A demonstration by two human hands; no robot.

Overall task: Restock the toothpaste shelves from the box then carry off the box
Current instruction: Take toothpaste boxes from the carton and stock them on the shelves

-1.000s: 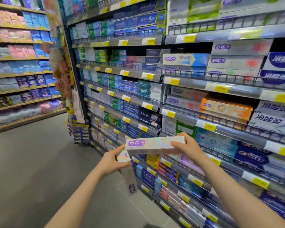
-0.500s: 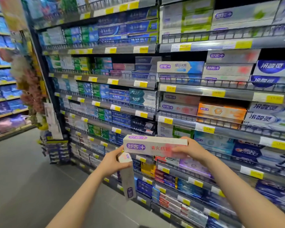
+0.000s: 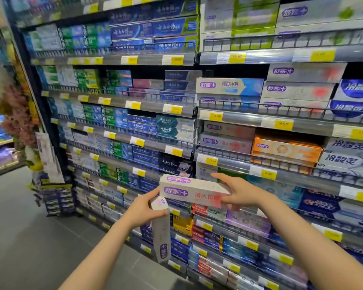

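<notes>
The white toothpaste carton held level reads 舒客+ in a purple badge, then red 清火. Above it, on the shelves, a blue-ended carton shows 舒客+ and 霜白冰爽. Right of the held carton, dark blue boxes read Crest. Yellow price tags above it read 14.90, 9.90 and 12.90; most others are blurred.

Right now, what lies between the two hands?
In the head view, a white toothpaste carton lies level between the left hand and right hand. The left hand also grips a second carton hanging downward.
</notes>
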